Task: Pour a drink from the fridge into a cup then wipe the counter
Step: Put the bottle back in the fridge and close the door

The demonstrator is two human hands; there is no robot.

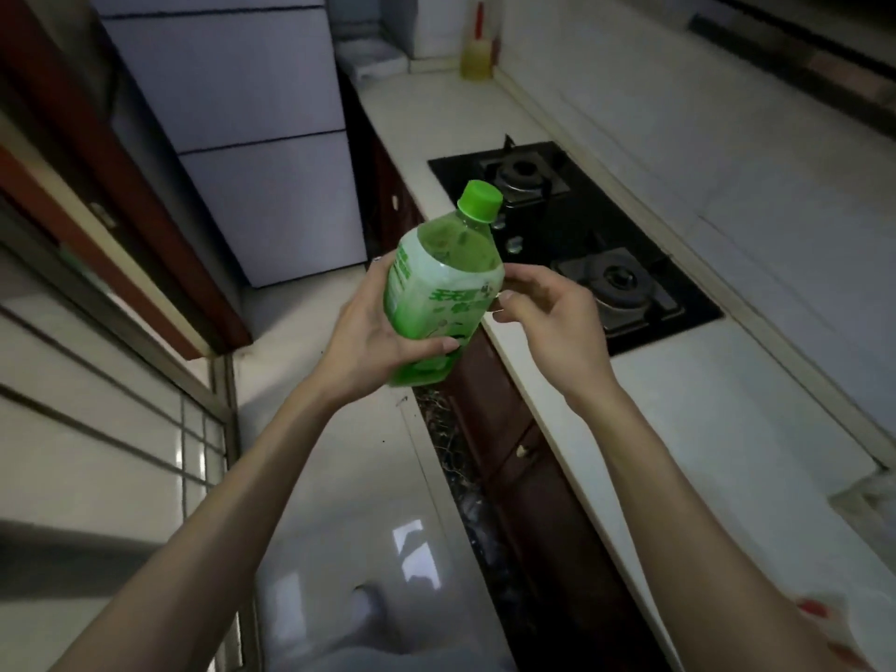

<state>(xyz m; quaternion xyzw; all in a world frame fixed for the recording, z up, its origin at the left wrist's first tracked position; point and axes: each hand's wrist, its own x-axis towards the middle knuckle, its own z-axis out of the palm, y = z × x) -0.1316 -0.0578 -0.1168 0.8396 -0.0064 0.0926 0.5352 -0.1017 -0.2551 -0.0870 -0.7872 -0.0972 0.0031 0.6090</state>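
A green plastic drink bottle [443, 278] with a green screw cap [480, 201] is tilted in the air in front of the counter edge. My left hand [378, 332] grips its lower body, thumb across the label. My right hand [548, 317] hovers just right of the bottle, fingers loosely curled, fingertips near the label; whether they touch it I cannot tell. The cap is on. The grey fridge [252, 138] stands shut at the back left. The white counter [717, 419] runs along the right. No cup is in view.
A black two-burner gas hob [572, 235] is set into the counter behind the bottle. A yellowish bottle [477, 55] stands at the counter's far end. Dark wood cabinets [523, 453] sit below the counter. A sliding door frame [145, 264] is at left, glossy floor below.
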